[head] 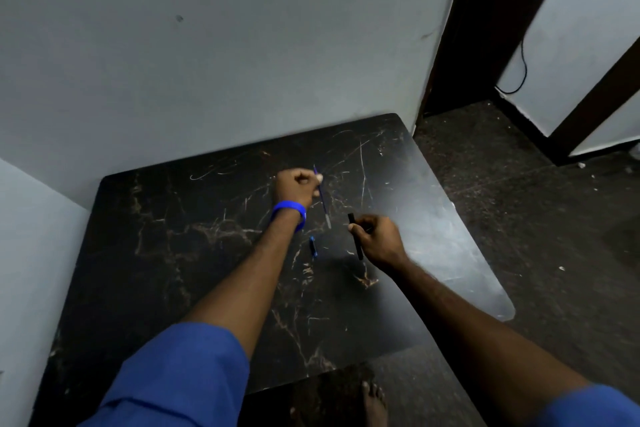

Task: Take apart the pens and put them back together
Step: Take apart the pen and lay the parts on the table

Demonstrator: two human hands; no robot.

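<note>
My left hand (298, 185), with a blue band on its wrist, is closed around a thin blue ink refill (324, 205) that slants down toward its pale tip. My right hand (379, 239) grips a black pen barrel (355, 236), held nearly upright just right of the refill's tip. A small blue pen cap (313, 246) lies on the black marble-patterned table (194, 253) between my two forearms. The two held parts are apart, a short gap between them.
The table stands in a corner, with pale walls at its back and left. Dark speckled floor lies to the right, with a dark door frame (450, 45) and a black cable (519, 73) beyond. A bare foot (374, 402) shows below the table's front edge.
</note>
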